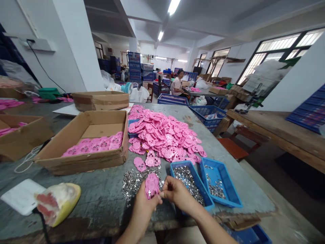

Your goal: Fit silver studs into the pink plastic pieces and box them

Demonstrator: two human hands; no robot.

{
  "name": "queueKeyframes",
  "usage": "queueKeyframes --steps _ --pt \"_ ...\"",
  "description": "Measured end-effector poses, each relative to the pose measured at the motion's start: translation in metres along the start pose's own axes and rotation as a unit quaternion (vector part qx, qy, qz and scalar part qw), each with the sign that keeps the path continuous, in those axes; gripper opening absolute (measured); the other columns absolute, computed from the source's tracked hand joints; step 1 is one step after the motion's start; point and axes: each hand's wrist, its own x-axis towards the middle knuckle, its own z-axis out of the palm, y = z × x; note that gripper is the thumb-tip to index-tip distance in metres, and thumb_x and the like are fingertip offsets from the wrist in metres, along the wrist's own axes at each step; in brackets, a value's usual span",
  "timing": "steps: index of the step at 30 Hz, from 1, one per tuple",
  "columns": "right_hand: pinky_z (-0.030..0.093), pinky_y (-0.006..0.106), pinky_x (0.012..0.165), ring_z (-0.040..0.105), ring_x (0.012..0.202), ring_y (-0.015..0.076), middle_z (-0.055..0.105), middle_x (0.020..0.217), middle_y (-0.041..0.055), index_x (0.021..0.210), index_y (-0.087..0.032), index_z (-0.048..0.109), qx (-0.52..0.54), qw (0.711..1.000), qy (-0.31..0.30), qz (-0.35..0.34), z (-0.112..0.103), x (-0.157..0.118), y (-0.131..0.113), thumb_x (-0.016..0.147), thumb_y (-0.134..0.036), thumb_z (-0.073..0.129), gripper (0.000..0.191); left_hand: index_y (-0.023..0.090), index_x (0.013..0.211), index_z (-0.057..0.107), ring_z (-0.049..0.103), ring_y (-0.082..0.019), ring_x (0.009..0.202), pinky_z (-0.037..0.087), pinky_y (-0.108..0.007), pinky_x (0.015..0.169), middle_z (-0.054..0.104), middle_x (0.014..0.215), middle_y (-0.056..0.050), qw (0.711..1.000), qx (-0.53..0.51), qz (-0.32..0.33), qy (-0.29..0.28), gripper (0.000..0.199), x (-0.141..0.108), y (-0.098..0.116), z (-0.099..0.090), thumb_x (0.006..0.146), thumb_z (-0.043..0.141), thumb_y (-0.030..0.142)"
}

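Note:
My left hand [142, 200] is closed around the edge of a pink plastic piece [152, 182], which has a scalloped outline and a few small holes near its lower end. Beside that lower end, the fingers of my right hand [175, 191] are pinched together; whatever they hold is too small to make out. Under and behind the pink piece lies a scatter of small shiny metal parts [130, 183]. Close to my right hand, a blue tray [173, 164] holds many more of these parts. Two loose pink pieces [139, 164] lie just beyond the scatter.
A large heap of pink pieces [162, 132] covers the table's middle. To its left stands a cardboard box [83, 166] with rows of pink pieces. A second blue tray [233, 193] sits at right. A yellow-edged object [59, 203] lies front left. Another person [177, 84] sits farther back.

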Motion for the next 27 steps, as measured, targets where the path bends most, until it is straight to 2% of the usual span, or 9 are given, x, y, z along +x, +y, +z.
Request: queueKeyframes --steps 2,5,7,10,13,17,20,23,27 --pt "0.029 0.02 0.049 0.04 0.05 0.0075 0.049 0.054 -0.0072 0.063 -0.019 0.046 -0.022 1.0 0.003 -0.013 0.001 0.002 0.0 0.068 -0.019 0.069 0.024 0.017 0.096 0.059 0.055 -0.015 0.045 0.037 -0.021 0.039 0.062 0.055 0.003 1.0 0.024 0.004 0.015 0.048 0.0 0.005 -0.002 0.051 0.073 0.019" --pt "0.032 0.021 0.053 0.044 0.056 0.0092 0.052 0.057 -0.0057 0.063 -0.02 0.047 -0.052 0.998 0.019 -0.038 0.004 0.004 -0.002 0.069 -0.011 0.062 0.019 0.019 0.091 0.061 0.059 -0.017 0.053 0.045 -0.024 0.051 0.065 0.058 0.002 0.994 0.076 0.031 0.07 0.044 0.001 0.011 -0.003 0.049 0.071 0.016" --pt "0.035 0.022 0.057 0.047 0.058 0.0104 0.054 0.059 -0.0047 0.065 -0.02 0.048 -0.057 0.996 0.034 -0.056 0.009 0.006 -0.002 0.071 -0.012 0.06 0.016 0.019 0.09 0.062 0.06 -0.018 0.057 0.047 -0.026 0.057 0.066 0.062 0.001 0.989 0.097 0.054 0.1 0.041 0.002 0.015 -0.003 0.05 0.07 0.017" --pt "0.039 0.023 0.059 0.05 0.059 0.012 0.056 0.06 -0.0035 0.068 -0.021 0.049 -0.04 0.994 0.064 -0.075 0.017 0.011 0.001 0.076 -0.019 0.058 0.013 0.02 0.083 0.061 0.059 -0.017 0.058 0.046 -0.026 0.058 0.065 0.063 0.001 0.984 0.09 0.078 0.136 0.033 0.004 0.02 0.0 0.052 0.068 0.019" --pt "0.038 0.024 0.056 0.047 0.055 0.0118 0.053 0.057 -0.0038 0.067 -0.022 0.049 -0.005 0.994 0.088 -0.069 0.023 0.017 0.007 0.076 -0.029 0.06 0.016 0.021 0.078 0.058 0.059 -0.018 0.06 0.046 -0.026 0.059 0.064 0.064 0.001 0.98 0.081 0.08 0.162 0.027 0.006 0.027 0.003 0.053 0.069 0.021" --pt "0.036 0.024 0.051 0.042 0.05 0.0108 0.049 0.055 -0.0041 0.066 -0.022 0.051 0.056 0.992 0.094 -0.055 0.025 0.02 0.004 0.073 -0.046 0.062 0.028 0.021 0.078 0.055 0.058 -0.017 0.062 0.045 -0.026 0.059 0.061 0.066 0.001 0.978 0.091 0.074 0.174 0.025 0.006 0.035 0.006 0.057 0.069 0.022" --pt "0.035 0.024 0.049 0.04 0.048 0.0103 0.047 0.053 -0.0047 0.065 -0.022 0.051 0.08 0.99 0.103 -0.052 0.024 0.018 -0.004 0.071 -0.053 0.063 0.034 0.02 0.08 0.053 0.058 -0.017 0.065 0.045 -0.026 0.061 0.06 0.069 0.001 0.972 0.108 0.089 0.19 0.026 0.004 0.039 0.008 0.059 0.068 0.018" --pt "0.035 0.025 0.049 0.039 0.048 0.0104 0.046 0.052 -0.0048 0.064 -0.022 0.051 0.072 0.988 0.117 -0.063 0.023 0.018 -0.008 0.071 -0.055 0.064 0.036 0.02 0.082 0.052 0.058 -0.016 0.068 0.045 -0.026 0.064 0.06 0.073 0.001 0.969 0.111 0.107 0.195 0.027 0.004 0.041 0.01 0.06 0.068 0.016" --pt "0.037 0.025 0.053 0.041 0.051 0.011 0.046 0.054 -0.0047 0.066 -0.022 0.052 0.045 0.985 0.141 -0.087 0.025 0.017 -0.003 0.077 -0.049 0.06 0.03 0.02 0.083 0.051 0.058 -0.015 0.069 0.046 -0.026 0.065 0.06 0.074 0.001 0.972 0.097 0.108 0.186 0.028 0.004 0.038 0.013 0.061 0.069 0.016"
